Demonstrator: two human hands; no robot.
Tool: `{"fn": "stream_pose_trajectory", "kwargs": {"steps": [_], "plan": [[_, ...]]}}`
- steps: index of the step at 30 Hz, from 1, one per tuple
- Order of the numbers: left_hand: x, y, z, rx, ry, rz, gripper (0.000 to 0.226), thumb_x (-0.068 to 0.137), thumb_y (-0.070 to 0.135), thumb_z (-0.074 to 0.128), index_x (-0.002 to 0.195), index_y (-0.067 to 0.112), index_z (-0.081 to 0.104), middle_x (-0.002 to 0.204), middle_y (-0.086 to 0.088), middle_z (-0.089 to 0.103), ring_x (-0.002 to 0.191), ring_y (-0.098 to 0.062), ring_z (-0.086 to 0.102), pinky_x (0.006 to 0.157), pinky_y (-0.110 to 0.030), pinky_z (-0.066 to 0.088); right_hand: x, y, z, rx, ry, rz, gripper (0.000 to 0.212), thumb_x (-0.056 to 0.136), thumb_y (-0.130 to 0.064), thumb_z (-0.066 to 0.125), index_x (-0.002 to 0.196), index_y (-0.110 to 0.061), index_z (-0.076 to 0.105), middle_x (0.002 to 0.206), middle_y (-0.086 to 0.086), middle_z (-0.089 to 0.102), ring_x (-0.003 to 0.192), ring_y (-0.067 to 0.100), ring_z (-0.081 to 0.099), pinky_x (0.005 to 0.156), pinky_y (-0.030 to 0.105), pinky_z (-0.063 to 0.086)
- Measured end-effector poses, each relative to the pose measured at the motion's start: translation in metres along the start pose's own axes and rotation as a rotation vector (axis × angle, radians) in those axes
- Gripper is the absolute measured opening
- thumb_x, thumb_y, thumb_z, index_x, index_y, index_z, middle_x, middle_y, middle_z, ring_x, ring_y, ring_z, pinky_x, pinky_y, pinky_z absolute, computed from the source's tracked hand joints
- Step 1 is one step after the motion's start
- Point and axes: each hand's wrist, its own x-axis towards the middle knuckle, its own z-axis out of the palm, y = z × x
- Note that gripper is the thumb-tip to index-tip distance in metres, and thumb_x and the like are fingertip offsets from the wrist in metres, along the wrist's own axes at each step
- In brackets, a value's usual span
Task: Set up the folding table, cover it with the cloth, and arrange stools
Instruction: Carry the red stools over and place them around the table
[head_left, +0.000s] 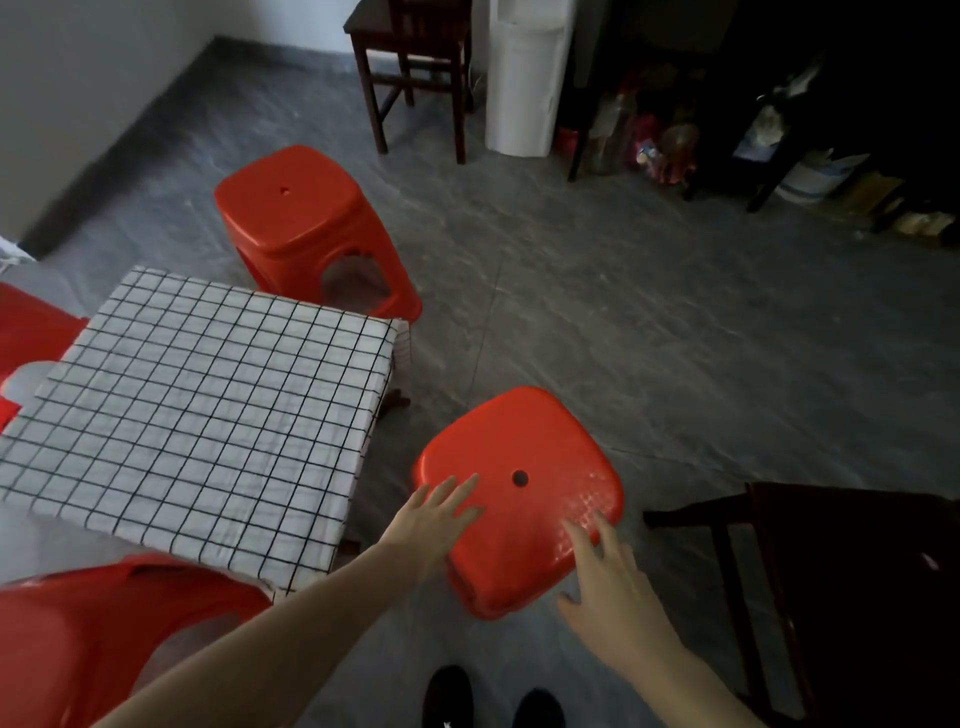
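Observation:
A low table at the left is covered by a white cloth with a black grid (208, 405). A red plastic stool (524, 467) stands on the floor by the table's right side. My left hand (436, 519) lies flat on its seat at the near-left edge, fingers spread. My right hand (608, 587) hovers at the seat's near-right corner, fingers apart, holding nothing. A second red stool (301, 218) stands beyond the table's far corner. A third red stool (104, 634) is at the bottom left, and a fourth (31, 332) shows at the left edge.
A dark wooden chair (415, 67) and a white bin (524, 83) stand at the back. Clutter lies under dark furniture at the back right. Another dark wooden piece (841, 597) stands close on my right. Grey tiled floor (623, 312) lies between. My black shoes (488, 701) show below.

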Motion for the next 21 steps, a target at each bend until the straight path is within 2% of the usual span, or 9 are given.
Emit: {"fn": "stream_pose_trajectory", "kwargs": {"steps": [4, 7, 11, 13, 15, 18, 21], "plan": [[0.033, -0.005, 0.034, -0.025, 0.038, -0.047, 0.074, 0.091, 0.036, 0.055, 0.153, 0.029, 0.015, 0.161, -0.004, -0.018, 0.149, -0.029, -0.002, 0.119, -0.046, 0.014, 0.025, 0.010, 0.043, -0.002, -0.031, 0.006, 0.080, 0.089, -0.040, 0.059, 0.153, -0.027, 0.012, 0.160, 0.006, -0.001, 0.145, 0.024, 0.017, 0.113, 0.035, 0.030], [0.058, -0.005, 0.044, -0.033, 0.102, -0.052, 0.072, 0.089, 0.043, 0.053, 0.151, 0.028, 0.021, 0.162, -0.004, -0.017, 0.149, -0.030, -0.004, 0.119, -0.047, 0.010, 0.051, 0.016, 0.068, 0.009, 0.008, 0.043, 0.083, 0.087, -0.043, 0.061, 0.153, -0.025, 0.014, 0.161, 0.008, -0.003, 0.145, 0.027, 0.016, 0.115, 0.037, 0.028], [0.088, -0.005, 0.042, -0.043, 0.141, -0.080, 0.071, 0.087, 0.046, 0.059, 0.147, 0.024, 0.028, 0.162, -0.005, -0.014, 0.149, -0.030, -0.004, 0.119, -0.046, 0.009, 0.092, 0.018, 0.095, 0.007, 0.069, 0.131, 0.095, 0.081, -0.055, 0.065, 0.154, -0.025, 0.012, 0.160, 0.010, -0.006, 0.146, 0.034, 0.009, 0.114, 0.048, 0.030], [0.101, -0.007, 0.037, -0.067, 0.141, -0.110, 0.081, 0.080, 0.049, 0.068, 0.146, 0.024, 0.028, 0.162, -0.005, -0.012, 0.149, -0.032, -0.003, 0.120, -0.046, 0.011, 0.108, 0.015, 0.108, 0.024, 0.046, 0.171, 0.105, 0.076, -0.061, 0.067, 0.154, -0.026, 0.005, 0.160, 0.012, -0.010, 0.146, 0.039, 0.002, 0.112, 0.058, 0.028], [0.112, -0.011, 0.032, -0.093, 0.129, -0.151, 0.100, 0.067, 0.052, 0.079, 0.147, 0.027, 0.025, 0.161, -0.005, -0.013, 0.148, -0.035, -0.004, 0.119, -0.049, 0.011, 0.120, 0.010, 0.122, 0.041, 0.010, 0.196, 0.114, 0.071, -0.068, 0.067, 0.153, -0.030, -0.003, 0.159, 0.014, -0.015, 0.144, 0.046, -0.007, 0.109, 0.067, 0.027], [0.122, -0.020, 0.025, -0.100, 0.064, -0.244, 0.121, 0.050, 0.064, 0.083, 0.147, 0.037, 0.015, 0.158, -0.006, -0.018, 0.144, -0.044, -0.011, 0.112, -0.065, 0.002, 0.128, 0.001, 0.138, 0.055, -0.022, 0.225, 0.129, 0.059, -0.076, 0.070, 0.149, -0.035, -0.014, 0.154, 0.019, -0.028, 0.139, 0.052, -0.018, 0.103, 0.075, 0.024], [0.127, -0.025, 0.024, -0.142, 0.020, -0.313, 0.128, 0.039, 0.069, 0.083, 0.140, 0.046, 0.009, 0.156, -0.011, -0.023, 0.142, -0.051, -0.011, 0.103, -0.077, -0.001, 0.131, 0.000, 0.145, 0.041, -0.030, 0.222, 0.145, 0.048, -0.081, 0.072, 0.145, -0.035, -0.025, 0.148, 0.022, -0.038, 0.136, 0.054, -0.024, 0.097, 0.078, 0.024]]}}
